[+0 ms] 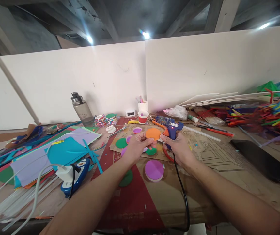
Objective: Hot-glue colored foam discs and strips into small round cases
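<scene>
Gun (175, 129) in right hand (180, 147): orange nozzle points left at the orange disc (152, 133), barrel's long axis roughly left-right, nozzle end a bit lower in view. Handle goes down into the palm, fingers wrapped round it. Disc is round; flat face turned up toward camera, rim's right side just beside nozzle and right thumb; can't tell if thumb touches it. Left hand (142, 142) pinches disc at its lower left, thumb in front. Both held above the middle of the work area.

Edges: table's near edge runs along the bottom, wall board (105, 81) stands behind. Brown cardboard (169, 202) shows below the hands, purple disc (154, 169) lying on it between the forearms; green disc (126, 178) by left forearm, partly covered. Black cord (184, 195) drops from right hand to near edge, crossing the room beside right forearm.

Left side tight: power strip (77, 179) near left forearm, sheets (66, 150) beyond. Right: cardboard stretches to black slab (262, 160), well apart from right hand. Behind hands: red-and-white cup (143, 118), clock (130, 113); bottle (82, 109) farther left.
</scene>
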The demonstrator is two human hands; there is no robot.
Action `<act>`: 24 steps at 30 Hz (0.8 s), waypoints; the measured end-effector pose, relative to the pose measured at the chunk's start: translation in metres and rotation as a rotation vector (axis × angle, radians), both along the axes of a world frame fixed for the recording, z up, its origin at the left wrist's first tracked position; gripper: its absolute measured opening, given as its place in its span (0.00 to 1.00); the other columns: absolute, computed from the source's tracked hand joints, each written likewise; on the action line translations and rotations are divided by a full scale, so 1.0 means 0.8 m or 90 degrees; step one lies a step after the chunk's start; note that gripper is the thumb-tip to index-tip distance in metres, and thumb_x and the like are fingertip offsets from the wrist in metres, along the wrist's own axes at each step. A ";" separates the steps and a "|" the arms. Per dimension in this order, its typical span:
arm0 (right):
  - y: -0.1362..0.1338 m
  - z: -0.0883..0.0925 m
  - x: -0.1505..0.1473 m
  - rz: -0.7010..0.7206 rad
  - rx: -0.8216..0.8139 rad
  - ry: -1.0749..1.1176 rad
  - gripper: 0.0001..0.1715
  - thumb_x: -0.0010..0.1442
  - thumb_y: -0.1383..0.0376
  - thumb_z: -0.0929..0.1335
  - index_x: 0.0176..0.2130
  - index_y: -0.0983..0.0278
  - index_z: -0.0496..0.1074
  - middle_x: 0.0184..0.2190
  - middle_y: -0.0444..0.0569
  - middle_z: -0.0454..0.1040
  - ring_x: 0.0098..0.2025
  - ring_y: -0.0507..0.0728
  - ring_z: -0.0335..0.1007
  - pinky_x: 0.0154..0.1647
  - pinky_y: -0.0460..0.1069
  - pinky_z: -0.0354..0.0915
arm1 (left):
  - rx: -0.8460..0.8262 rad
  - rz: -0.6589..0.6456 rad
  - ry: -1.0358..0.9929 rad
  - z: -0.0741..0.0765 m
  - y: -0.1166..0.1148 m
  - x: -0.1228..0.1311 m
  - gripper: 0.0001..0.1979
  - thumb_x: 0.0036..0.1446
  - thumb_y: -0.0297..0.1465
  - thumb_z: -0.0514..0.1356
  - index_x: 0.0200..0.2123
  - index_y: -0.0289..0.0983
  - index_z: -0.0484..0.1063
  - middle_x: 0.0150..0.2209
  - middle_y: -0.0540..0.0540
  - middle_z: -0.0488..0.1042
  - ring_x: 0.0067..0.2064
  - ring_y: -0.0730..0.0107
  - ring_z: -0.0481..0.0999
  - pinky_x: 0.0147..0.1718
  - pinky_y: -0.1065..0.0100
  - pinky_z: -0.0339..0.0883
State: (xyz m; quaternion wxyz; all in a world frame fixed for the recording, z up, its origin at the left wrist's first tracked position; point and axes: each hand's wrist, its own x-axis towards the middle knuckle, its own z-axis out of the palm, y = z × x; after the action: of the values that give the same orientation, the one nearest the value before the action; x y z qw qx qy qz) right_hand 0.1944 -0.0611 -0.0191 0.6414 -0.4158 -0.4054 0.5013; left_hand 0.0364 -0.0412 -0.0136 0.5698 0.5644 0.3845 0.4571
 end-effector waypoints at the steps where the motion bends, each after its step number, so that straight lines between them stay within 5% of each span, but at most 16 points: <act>1: 0.000 0.000 0.001 0.001 0.005 -0.004 0.29 0.38 0.53 0.80 0.32 0.61 0.65 0.21 0.35 0.67 0.18 0.47 0.56 0.18 0.45 0.55 | 0.003 -0.007 0.016 0.001 0.000 -0.001 0.18 0.43 0.40 0.71 0.32 0.34 0.74 0.27 0.47 0.78 0.27 0.71 0.74 0.28 0.70 0.65; 6: 0.000 0.002 0.005 0.000 -0.002 -0.019 0.28 0.38 0.54 0.80 0.31 0.62 0.65 0.20 0.36 0.67 0.17 0.46 0.56 0.17 0.44 0.53 | 0.041 -0.074 0.128 0.010 -0.005 -0.002 0.17 0.47 0.43 0.68 0.30 0.34 0.77 0.27 0.47 0.77 0.28 0.70 0.71 0.29 0.69 0.64; 10: 0.001 0.001 0.004 -0.003 -0.012 -0.018 0.28 0.37 0.53 0.80 0.31 0.62 0.66 0.21 0.37 0.68 0.16 0.46 0.56 0.16 0.45 0.53 | 0.126 -0.031 0.136 0.010 -0.006 -0.003 0.17 0.50 0.43 0.67 0.34 0.35 0.78 0.33 0.48 0.77 0.34 0.69 0.71 0.33 0.70 0.63; 16: 0.001 -0.005 0.002 0.009 -0.025 -0.048 0.27 0.39 0.54 0.79 0.32 0.62 0.66 0.20 0.36 0.68 0.16 0.47 0.57 0.15 0.45 0.55 | 0.093 0.005 0.153 0.006 0.003 -0.011 0.20 0.50 0.48 0.65 0.25 0.35 0.75 0.23 0.51 0.71 0.25 0.75 0.65 0.27 0.71 0.59; 20: 0.005 0.003 0.011 -0.020 -0.039 -0.006 0.29 0.35 0.55 0.80 0.31 0.62 0.66 0.20 0.37 0.68 0.16 0.46 0.57 0.15 0.45 0.55 | 0.095 0.017 0.120 0.011 0.017 -0.025 0.25 0.58 0.52 0.56 0.30 0.36 0.77 0.26 0.45 0.76 0.28 0.68 0.72 0.28 0.69 0.63; 24: 0.009 0.013 0.022 -0.055 -0.013 0.040 0.30 0.32 0.56 0.81 0.28 0.62 0.65 0.21 0.36 0.67 0.17 0.45 0.57 0.15 0.44 0.57 | 0.205 0.045 0.359 0.010 0.035 -0.045 0.11 0.50 0.39 0.66 0.34 0.40 0.80 0.36 0.45 0.81 0.37 0.61 0.76 0.38 0.64 0.67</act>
State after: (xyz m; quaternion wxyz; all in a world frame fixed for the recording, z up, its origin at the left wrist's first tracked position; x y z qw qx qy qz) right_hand 0.2123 -0.0542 -0.0084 0.6706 -0.4236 -0.3618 0.4899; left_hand 0.0006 -0.0133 -0.0057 0.3277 0.7379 0.4695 0.3574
